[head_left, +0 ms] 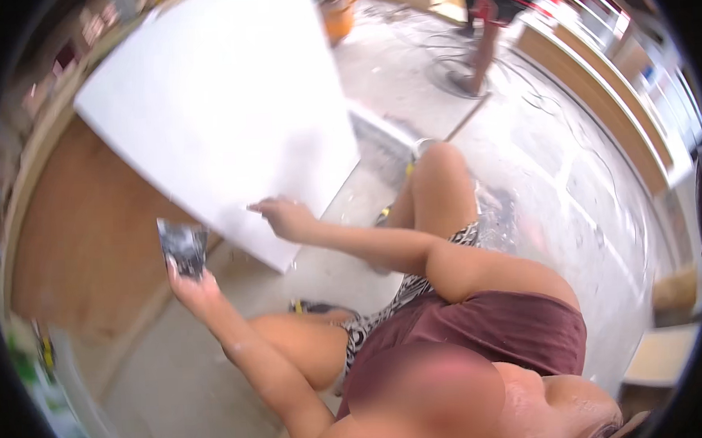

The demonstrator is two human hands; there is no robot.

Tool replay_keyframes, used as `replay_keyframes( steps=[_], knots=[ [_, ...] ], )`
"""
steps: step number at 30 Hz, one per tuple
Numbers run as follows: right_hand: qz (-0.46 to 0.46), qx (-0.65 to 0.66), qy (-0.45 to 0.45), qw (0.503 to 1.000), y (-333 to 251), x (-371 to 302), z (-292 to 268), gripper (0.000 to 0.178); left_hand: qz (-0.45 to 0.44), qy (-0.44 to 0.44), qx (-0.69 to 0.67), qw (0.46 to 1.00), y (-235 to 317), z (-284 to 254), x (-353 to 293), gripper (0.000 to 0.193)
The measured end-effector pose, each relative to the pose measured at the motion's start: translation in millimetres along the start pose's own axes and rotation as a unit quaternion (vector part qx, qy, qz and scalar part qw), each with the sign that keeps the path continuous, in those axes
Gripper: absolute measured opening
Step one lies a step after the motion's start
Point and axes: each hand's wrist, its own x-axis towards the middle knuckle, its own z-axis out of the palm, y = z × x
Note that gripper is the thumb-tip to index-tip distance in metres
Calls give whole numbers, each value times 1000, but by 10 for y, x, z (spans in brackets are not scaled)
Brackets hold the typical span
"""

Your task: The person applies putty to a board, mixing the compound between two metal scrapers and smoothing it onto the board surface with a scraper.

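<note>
My left hand [191, 287] is closed on a dark, shiny flat piece [185, 248] that flares toward its upper end like a scraper blade. Blur hides its exact kind. Over the lower edge of a large white board [228, 91], my right hand [287, 220] has its fingers drawn together, the tips pointing left. A small pale spot shows at those fingertips, too small to name. The board leans on a brown wooden panel [93, 230], and the right hand casts a faint shadow on it. Whether that hand touches the board, I cannot tell.
Another person's leg [481, 57] stands at the far right, near loose cables [454, 66] on the stained floor [552, 171]. An orange container [337, 16] is behind the board. A long wooden counter [595, 75] runs along the right. My bent knees flank the work area.
</note>
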Motion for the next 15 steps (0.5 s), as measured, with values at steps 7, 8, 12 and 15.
replay_keyframes(
  steps=[7,8,12,15],
  knots=[
    [49,190,221,955,338,-280,-872,34,-97,-126,38,987,-740,999,-331,32],
    [31,239,252,937,468,-358,-942,35,-134,-112,38,984,-868,1160,-417,32],
    [75,288,298,907,467,-520,-1255,35,-166,-165,56,971,-1184,1505,-733,34],
    [12,313,369,875,361,-513,-1513,37,-178,-160,83,967,-1412,1568,-992,35]
  ],
)
